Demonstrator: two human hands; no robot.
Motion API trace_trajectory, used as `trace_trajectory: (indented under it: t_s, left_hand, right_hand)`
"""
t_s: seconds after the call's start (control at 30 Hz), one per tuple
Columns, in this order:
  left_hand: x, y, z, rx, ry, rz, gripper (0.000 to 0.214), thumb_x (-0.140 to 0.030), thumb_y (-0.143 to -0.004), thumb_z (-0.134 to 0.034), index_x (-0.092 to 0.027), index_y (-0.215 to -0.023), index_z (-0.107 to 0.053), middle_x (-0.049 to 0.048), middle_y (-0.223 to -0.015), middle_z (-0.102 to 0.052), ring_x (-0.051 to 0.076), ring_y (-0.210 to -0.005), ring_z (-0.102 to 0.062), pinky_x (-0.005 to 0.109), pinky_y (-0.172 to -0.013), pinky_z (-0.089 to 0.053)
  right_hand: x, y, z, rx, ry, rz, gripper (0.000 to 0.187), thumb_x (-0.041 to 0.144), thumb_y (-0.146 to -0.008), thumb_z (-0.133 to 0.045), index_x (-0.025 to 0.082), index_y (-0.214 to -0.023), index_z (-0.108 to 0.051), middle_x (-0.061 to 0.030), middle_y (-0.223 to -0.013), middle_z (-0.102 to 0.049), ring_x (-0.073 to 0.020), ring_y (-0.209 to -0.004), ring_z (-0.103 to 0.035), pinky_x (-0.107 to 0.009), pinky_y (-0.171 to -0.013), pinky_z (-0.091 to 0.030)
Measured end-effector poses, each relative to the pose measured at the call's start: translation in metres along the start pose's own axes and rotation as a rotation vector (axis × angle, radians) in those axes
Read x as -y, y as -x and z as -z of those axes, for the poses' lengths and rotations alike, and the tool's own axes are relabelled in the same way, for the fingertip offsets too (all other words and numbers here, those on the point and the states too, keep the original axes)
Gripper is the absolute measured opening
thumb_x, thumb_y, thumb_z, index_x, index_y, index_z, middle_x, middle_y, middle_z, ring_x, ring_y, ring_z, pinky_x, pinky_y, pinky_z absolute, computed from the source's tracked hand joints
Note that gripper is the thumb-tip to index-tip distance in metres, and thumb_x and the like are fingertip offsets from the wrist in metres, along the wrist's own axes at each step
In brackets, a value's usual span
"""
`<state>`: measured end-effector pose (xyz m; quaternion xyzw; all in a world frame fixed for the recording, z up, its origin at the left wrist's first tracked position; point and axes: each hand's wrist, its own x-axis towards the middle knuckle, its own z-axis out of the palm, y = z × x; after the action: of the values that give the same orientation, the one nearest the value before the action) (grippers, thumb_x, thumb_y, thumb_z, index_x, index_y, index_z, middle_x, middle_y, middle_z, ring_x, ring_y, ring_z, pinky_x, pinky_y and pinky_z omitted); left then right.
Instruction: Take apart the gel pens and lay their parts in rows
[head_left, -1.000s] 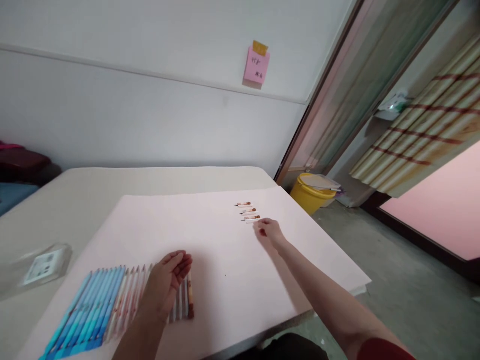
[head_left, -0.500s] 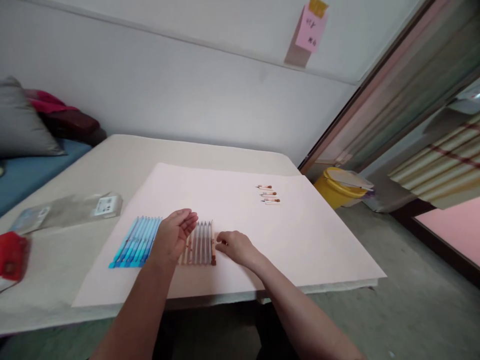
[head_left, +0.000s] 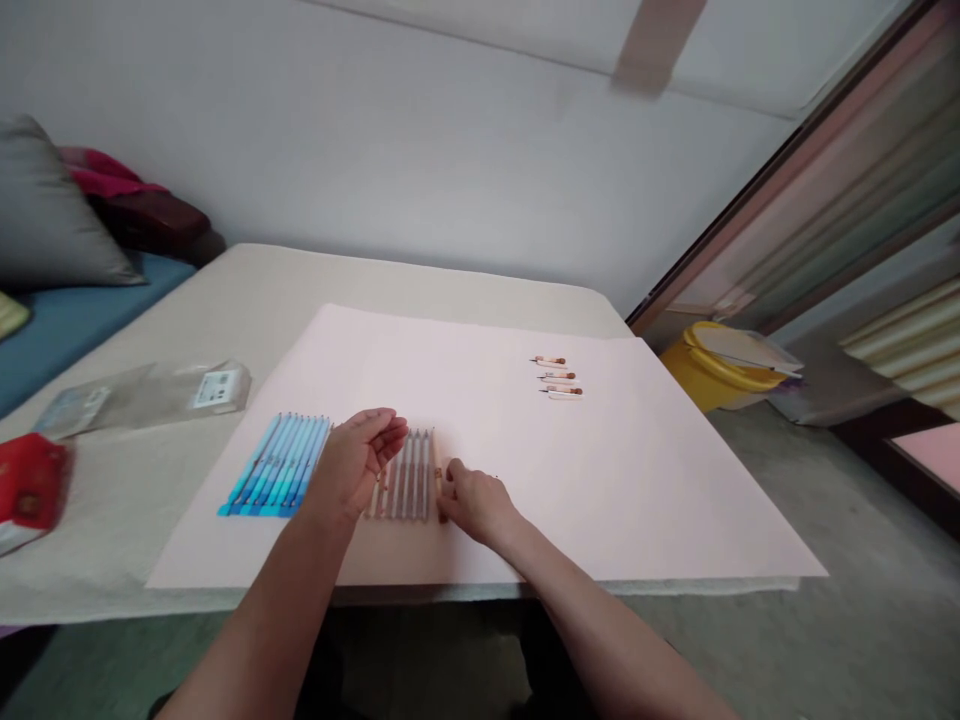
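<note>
A row of pens lies side by side on a pale pink sheet (head_left: 615, 480): blue ones (head_left: 277, 475) on the left, pink and brownish ones (head_left: 411, 487) on the right. My left hand (head_left: 358, 470) stands on its edge over the middle of the row, fingers stretched and slightly curled, holding nothing. My right hand (head_left: 471, 500) sits at the row's right end, fingers pinched on the outermost brown pen (head_left: 439, 492). Several short pen caps or tips (head_left: 559, 376) lie apart, farther back on the right.
The sheet covers a beige table (head_left: 150, 340). A clear plastic packet (head_left: 150, 395) and a red object (head_left: 26, 485) lie at its left. A yellow bucket (head_left: 709, 375) stands on the floor to the right. Cushions (head_left: 60, 220) rest on a blue seat at far left.
My right hand came back from the small pieces at the far right to the end of the pen row and closed on the outermost pen. The view swung left and down.
</note>
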<state>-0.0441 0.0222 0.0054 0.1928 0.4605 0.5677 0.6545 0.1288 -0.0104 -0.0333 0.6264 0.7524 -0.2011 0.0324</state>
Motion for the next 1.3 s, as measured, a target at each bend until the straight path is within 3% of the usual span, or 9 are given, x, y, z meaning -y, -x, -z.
trace_trajectory:
  t_s: [0.23, 0.43, 0.53, 0.67, 0.73, 0.83, 0.97, 1.17, 1.3]
  left_hand:
    - [0.01, -0.001, -0.004, 0.001, -0.082, -0.008, 0.018, -0.021, -0.068, -0.068, -0.011, -0.081, -0.062, 0.0086, -0.079, -0.066, 0.015, -0.074, -0.064, 0.024, -0.066, -0.05]
    - [0.021, 0.002, -0.011, 0.016, -0.109, 0.032, 0.017, -0.02, -0.068, -0.068, -0.012, -0.081, -0.061, 0.0087, -0.08, -0.066, 0.014, -0.072, -0.063, 0.024, -0.065, -0.05]
    - [0.026, 0.004, -0.014, -0.05, -0.078, 0.041, 0.018, -0.016, -0.067, -0.068, -0.013, -0.082, -0.059, 0.0069, -0.08, -0.065, 0.013, -0.071, -0.062, 0.023, -0.063, -0.049]
    - [0.031, 0.004, -0.016, -0.185, -0.011, 0.078, 0.018, -0.01, -0.066, -0.064, -0.016, -0.081, -0.055, 0.0023, -0.074, -0.061, 0.011, -0.065, -0.061, 0.022, -0.058, -0.049]
    - [0.033, 0.004, -0.018, -0.184, 0.016, 0.14, 0.012, -0.011, -0.069, -0.061, -0.015, -0.077, -0.054, 0.0036, -0.073, -0.061, 0.012, -0.065, -0.061, 0.024, -0.059, -0.049]
    - [0.033, 0.004, -0.018, -0.102, 0.059, 0.197, 0.004, -0.013, -0.073, -0.059, -0.013, -0.075, -0.056, 0.0088, -0.08, -0.064, 0.015, -0.073, -0.063, 0.027, -0.065, -0.051]
    - [0.028, 0.005, -0.018, -0.017, 0.132, 0.125, 0.011, -0.016, -0.075, -0.06, -0.011, -0.085, -0.06, 0.0124, -0.091, -0.066, 0.019, -0.085, -0.064, 0.03, -0.073, -0.052]
    - [0.025, 0.017, -0.023, 0.214, 0.035, 0.133, 0.028, -0.025, -0.077, -0.061, -0.013, -0.102, -0.062, 0.0146, -0.101, -0.066, 0.021, -0.092, -0.063, 0.03, -0.072, -0.051]
    - [0.031, 0.02, -0.027, 0.271, 0.049, 0.149, 0.03, -0.028, -0.078, -0.061, -0.013, -0.104, -0.062, 0.0167, -0.106, -0.065, 0.024, -0.099, -0.061, 0.029, -0.07, -0.049]
  right_hand:
    - [-0.008, 0.004, -0.002, -0.001, 0.062, -0.028, 0.025, 0.021, -0.085, -0.039, 0.018, -0.107, -0.049, -0.0126, -0.084, -0.068, -0.0272, -0.078, -0.065, -0.034, -0.063, -0.042]
    - [-0.013, 0.001, 0.001, -0.067, 0.012, -0.046, 0.019, 0.023, -0.083, -0.042, 0.018, -0.094, -0.057, -0.0115, -0.08, -0.068, -0.0248, -0.074, -0.064, -0.032, -0.06, -0.041]
    - [-0.018, -0.002, 0.005, -0.18, -0.184, -0.08, 0.01, 0.024, -0.077, -0.05, 0.019, -0.082, -0.058, -0.0065, -0.074, -0.067, -0.0197, -0.067, -0.062, -0.027, -0.057, -0.038]
    - [-0.023, -0.005, 0.009, -0.266, -0.641, -0.064, 0.011, 0.021, -0.079, -0.046, 0.019, -0.071, -0.054, -0.0009, -0.063, -0.062, -0.0106, -0.05, -0.054, -0.022, -0.05, -0.036]
    - [-0.022, -0.005, 0.01, -0.221, -0.883, -0.058, 0.012, 0.023, -0.079, -0.045, 0.018, -0.071, -0.051, 0.0009, -0.058, -0.058, -0.0083, -0.042, -0.048, -0.021, -0.044, -0.034]
    - [-0.02, -0.001, 0.013, 0.0, -1.2, 0.005, 0.01, 0.026, -0.077, -0.049, 0.016, -0.075, -0.052, 0.0009, -0.058, -0.059, -0.0074, -0.04, -0.047, -0.019, -0.039, -0.03]
    - [-0.015, 0.007, 0.018, 0.277, -1.448, 0.097, 0.015, 0.029, -0.074, -0.057, 0.015, -0.078, -0.055, 0.0001, -0.06, -0.06, -0.0066, -0.041, -0.047, -0.019, -0.04, -0.027]
    - [-0.004, 0.014, 0.017, 0.39, -1.731, 0.099, 0.033, 0.047, -0.083, -0.049, 0.015, -0.079, -0.054, 0.0024, -0.052, -0.053, -0.0053, -0.034, -0.035, -0.021, -0.037, -0.019]
    - [0.001, 0.014, 0.016, 0.36, -1.835, 0.103, 0.026, 0.04, -0.083, -0.051, 0.016, -0.074, -0.051, 0.0101, -0.042, -0.032, -0.0032, -0.034, -0.016, -0.021, -0.037, -0.009]
